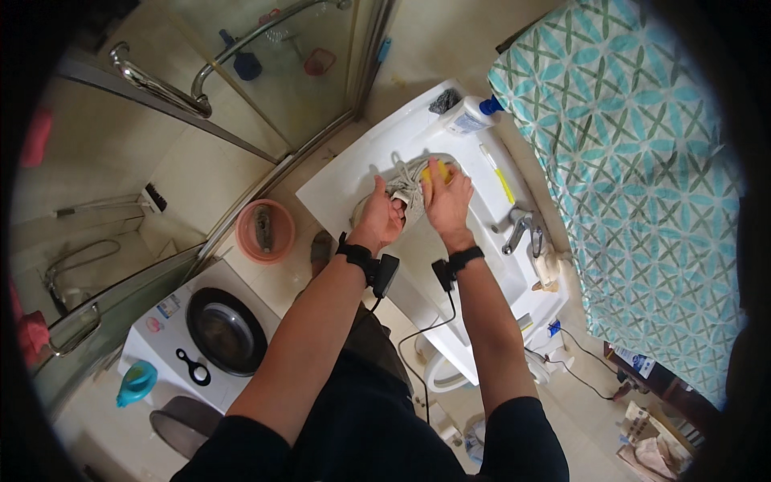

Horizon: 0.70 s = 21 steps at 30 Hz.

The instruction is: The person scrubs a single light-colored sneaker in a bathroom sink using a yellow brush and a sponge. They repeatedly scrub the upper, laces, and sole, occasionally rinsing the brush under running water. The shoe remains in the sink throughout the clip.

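Note:
Over the white sink, both my hands are at a greyish-beige bundle with cord-like strands; what kind of thing it is I cannot make out. My left hand is at its near side with the palm turned up and the fingers curled, a small white piece showing at the fingertips. Around a small yellow block my right hand is closed, pressing it against the bundle's right side. My fingers hide part of both things.
On the sink stand a white bottle with a blue cap, a yellow-green toothbrush and a chrome faucet. A pink basin with a grey elongated thing sits on the floor left. Nearer is a white washing machine. A patterned curtain hangs right.

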Motion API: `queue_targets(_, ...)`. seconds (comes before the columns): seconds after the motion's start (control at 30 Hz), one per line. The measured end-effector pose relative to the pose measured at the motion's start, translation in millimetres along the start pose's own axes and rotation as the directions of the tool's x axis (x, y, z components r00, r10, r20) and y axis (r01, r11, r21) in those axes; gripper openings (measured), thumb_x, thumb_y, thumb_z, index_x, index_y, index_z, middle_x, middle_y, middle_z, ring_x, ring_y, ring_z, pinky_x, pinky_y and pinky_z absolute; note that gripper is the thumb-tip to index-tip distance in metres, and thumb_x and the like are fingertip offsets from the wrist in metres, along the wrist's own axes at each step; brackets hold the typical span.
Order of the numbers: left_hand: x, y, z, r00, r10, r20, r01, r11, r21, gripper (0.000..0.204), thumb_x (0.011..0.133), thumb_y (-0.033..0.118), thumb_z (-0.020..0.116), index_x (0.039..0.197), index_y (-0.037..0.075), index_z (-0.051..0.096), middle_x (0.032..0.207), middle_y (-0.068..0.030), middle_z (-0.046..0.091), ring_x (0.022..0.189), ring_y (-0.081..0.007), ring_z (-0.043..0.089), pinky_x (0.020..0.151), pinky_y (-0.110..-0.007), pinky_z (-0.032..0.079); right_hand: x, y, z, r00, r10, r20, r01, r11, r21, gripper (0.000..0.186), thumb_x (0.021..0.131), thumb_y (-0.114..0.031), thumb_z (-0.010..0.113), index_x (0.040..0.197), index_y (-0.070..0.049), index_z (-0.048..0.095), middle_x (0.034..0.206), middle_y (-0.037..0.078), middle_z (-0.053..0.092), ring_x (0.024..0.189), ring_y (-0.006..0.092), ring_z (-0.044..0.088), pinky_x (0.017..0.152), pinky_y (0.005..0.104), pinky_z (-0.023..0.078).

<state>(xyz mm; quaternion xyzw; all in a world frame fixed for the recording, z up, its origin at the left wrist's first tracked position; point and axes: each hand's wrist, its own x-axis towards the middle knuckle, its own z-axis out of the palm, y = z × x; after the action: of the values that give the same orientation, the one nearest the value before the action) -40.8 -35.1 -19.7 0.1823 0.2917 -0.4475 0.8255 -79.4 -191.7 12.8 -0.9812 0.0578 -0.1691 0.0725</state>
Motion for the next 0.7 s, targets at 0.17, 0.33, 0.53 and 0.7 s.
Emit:
queue_targets(0.17,-6,-9,32,0.979,0.116,-0.165,-0.133,0.986,-0.099,0.052,0.100,0.070,0.042,0.106,0.022,0.062,0.087,0.0103,0.064,0.071,-0.0095,0.054,0.068,-0.026,0.045,10,2,-2,0.969,-0.120,0.216,0.037,0.934,0.355,0.053,0.090,-0.028,0.071,0.141,-0.016,0.062,0.123,0.019,0.056,0.108,0.0362,0.050,0.092,0.0481,0.041)
queue_targets(0.33,-21,1,44,0.986,0.047,-0.159,-0.059,0.996,-0.068,0.054,0.102,0.069,0.039,0.111,0.021,0.063,0.090,0.0076,0.066,0.077,-0.0098,0.060,0.073,-0.026,0.050,17,0,-6,0.966,-0.178,0.186,0.155,0.979,0.134,0.055,0.091,-0.028,0.070,0.143,-0.019,0.059,0.123,0.015,0.056,0.109,0.0354,0.050,0.094,0.0483,0.039)
queue_targets(0.53,-18,-4,43,0.987,0.069,-0.144,-0.085,0.990,-0.109,0.056,0.101,0.070,0.041,0.114,0.021,0.062,0.095,0.0066,0.069,0.079,-0.0102,0.062,0.071,-0.024,0.048,19,2,-7,0.951,-0.231,0.204,0.134,0.906,0.403,0.052,0.092,-0.032,0.069,0.141,-0.018,0.061,0.122,0.013,0.057,0.107,0.0347,0.050,0.094,0.0492,0.038)
queue_targets(0.7,-14,-4,45,0.969,0.066,-0.238,-0.090,0.992,-0.092,0.052,0.100,0.071,0.043,0.099,0.022,0.061,0.067,0.0086,0.055,0.056,-0.0103,0.046,0.056,-0.028,0.040,15,13,-4,0.995,-0.047,0.086,0.043,0.997,0.058,0.053,0.092,-0.030,0.069,0.143,-0.017,0.060,0.123,0.014,0.057,0.110,0.0359,0.050,0.096,0.0483,0.039)
